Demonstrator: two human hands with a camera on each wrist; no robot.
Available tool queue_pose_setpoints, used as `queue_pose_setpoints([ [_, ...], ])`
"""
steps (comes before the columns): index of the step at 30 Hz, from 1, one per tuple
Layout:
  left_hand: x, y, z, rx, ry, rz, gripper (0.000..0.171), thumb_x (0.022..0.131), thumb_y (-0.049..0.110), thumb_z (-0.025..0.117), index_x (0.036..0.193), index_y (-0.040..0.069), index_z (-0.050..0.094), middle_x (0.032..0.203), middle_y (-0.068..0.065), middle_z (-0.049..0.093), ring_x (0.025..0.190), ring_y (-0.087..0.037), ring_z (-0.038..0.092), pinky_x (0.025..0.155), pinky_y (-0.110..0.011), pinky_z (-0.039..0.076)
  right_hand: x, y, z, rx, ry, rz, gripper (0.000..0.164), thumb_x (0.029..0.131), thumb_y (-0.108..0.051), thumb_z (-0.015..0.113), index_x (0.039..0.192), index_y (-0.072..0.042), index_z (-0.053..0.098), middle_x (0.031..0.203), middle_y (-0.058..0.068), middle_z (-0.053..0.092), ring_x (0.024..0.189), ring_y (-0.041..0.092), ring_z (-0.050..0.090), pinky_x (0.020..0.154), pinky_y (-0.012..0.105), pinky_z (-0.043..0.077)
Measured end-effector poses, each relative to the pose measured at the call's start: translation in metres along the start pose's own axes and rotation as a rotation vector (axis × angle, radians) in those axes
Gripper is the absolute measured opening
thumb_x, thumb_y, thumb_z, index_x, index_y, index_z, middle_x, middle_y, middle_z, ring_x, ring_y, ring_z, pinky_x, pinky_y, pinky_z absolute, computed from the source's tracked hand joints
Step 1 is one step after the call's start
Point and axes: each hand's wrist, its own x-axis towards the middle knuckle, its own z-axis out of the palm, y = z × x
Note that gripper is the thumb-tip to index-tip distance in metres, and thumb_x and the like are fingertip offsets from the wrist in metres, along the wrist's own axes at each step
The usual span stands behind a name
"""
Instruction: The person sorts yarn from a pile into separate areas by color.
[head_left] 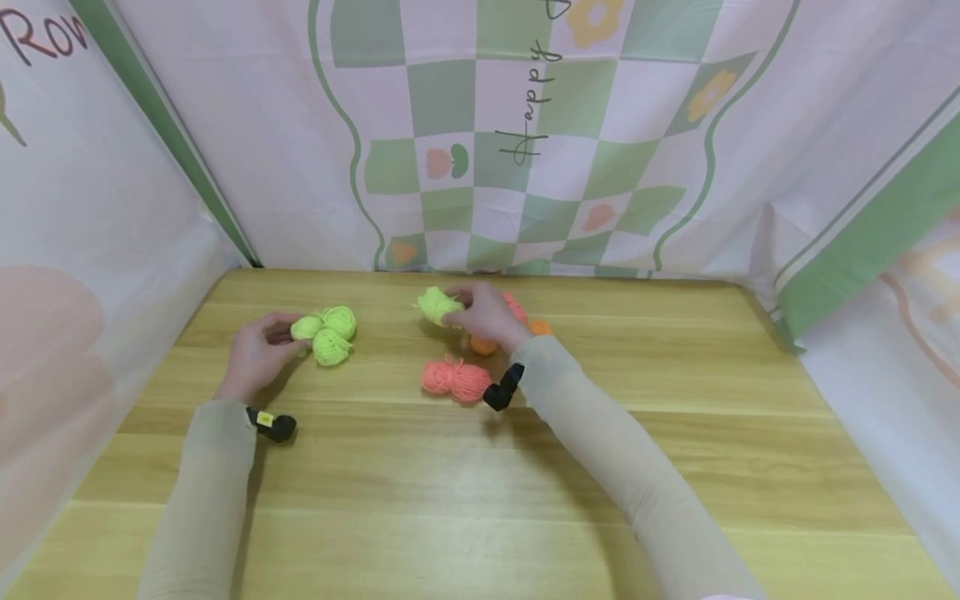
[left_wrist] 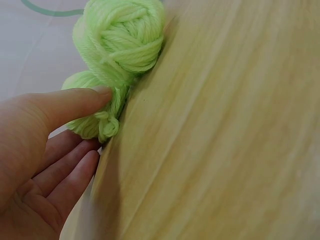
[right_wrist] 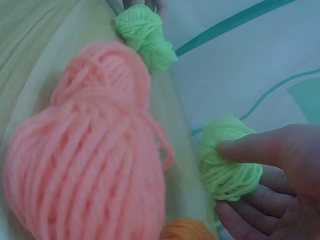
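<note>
Bulging, crisscross-wound lime-green yarn point(left_wrist: 122, 37)

I see that the person wears a long left sleeve of plain, pale beige cloth point(head_left: 197, 508), and a matching pale beige right sleeve point(head_left: 622, 467), which shows some small creases. At the left wrist I observe a small black device with a rounded end point(head_left: 282, 428), bearing a yellow label point(head_left: 265, 419); its marking is too small for me to read. At the right wrist is a black device of bent, angular shape point(head_left: 504, 387). The left hand point(head_left: 257, 357) and the right hand point(head_left: 486, 315) are bare.
</note>
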Motion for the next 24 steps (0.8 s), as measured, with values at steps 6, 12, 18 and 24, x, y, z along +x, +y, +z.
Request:
queue_pose_setpoints([
  [6, 0.0, -0.001, 0.0, 0.001, 0.0, -0.006, 0.04, 0.09, 0.003, 0.077, 0.126, -0.005, 0.064, 0.124, -0.024, 0.066, 0.108, -0.036, 0.066, 0.081, -0.013, 0.052, -0.003, -0.008, -0.005, -0.029, 0.023, -0.025, 0.051, 0.09, -0.017, 0.079, 0.137, -0.007, 0.062, 0.132, 0.012, 0.064, 0.119, 0.027, 0.058, 0.103, 0.04, 0.048],
  [12, 0.0, -0.002, 0.0, 0.002, 0.004, 0.004, 0.039, 0.089, 0.002, 0.078, 0.126, -0.005, 0.064, 0.123, -0.024, 0.067, 0.107, -0.036, 0.066, 0.08, -0.012, 0.051, -0.006, -0.014, -0.012, -0.058, 0.034, -0.074, 0.053, 0.091, -0.023, 0.079, 0.139, -0.01, 0.062, 0.136, 0.009, 0.062, 0.119, 0.025, 0.059, 0.101, 0.039, 0.049],
  [18, 0.0, -0.002, 0.0, 0.0, 0.002, 0.004, 0.039, 0.09, 0.003, 0.078, 0.126, -0.005, 0.064, 0.123, -0.024, 0.067, 0.107, -0.036, 0.066, 0.08, -0.012, 0.051, -0.01, -0.021, -0.016, -0.058, 0.037, -0.105, 0.051, 0.092, -0.025, 0.078, 0.139, -0.013, 0.062, 0.136, 0.007, 0.062, 0.117, 0.024, 0.06, 0.098, 0.038, 0.051],
  [24, -0.001, -0.001, 0.0, -0.004, -0.003, 0.0, 0.04, 0.09, 0.005, 0.078, 0.126, -0.005, 0.064, 0.123, -0.024, 0.067, 0.107, -0.036, 0.066, 0.08, -0.011, 0.051, -0.015, -0.028, -0.018, -0.029, 0.037, -0.125, 0.05, 0.092, -0.024, 0.078, 0.138, -0.012, 0.062, 0.135, 0.007, 0.064, 0.116, 0.024, 0.062, 0.097, 0.037, 0.052],
])
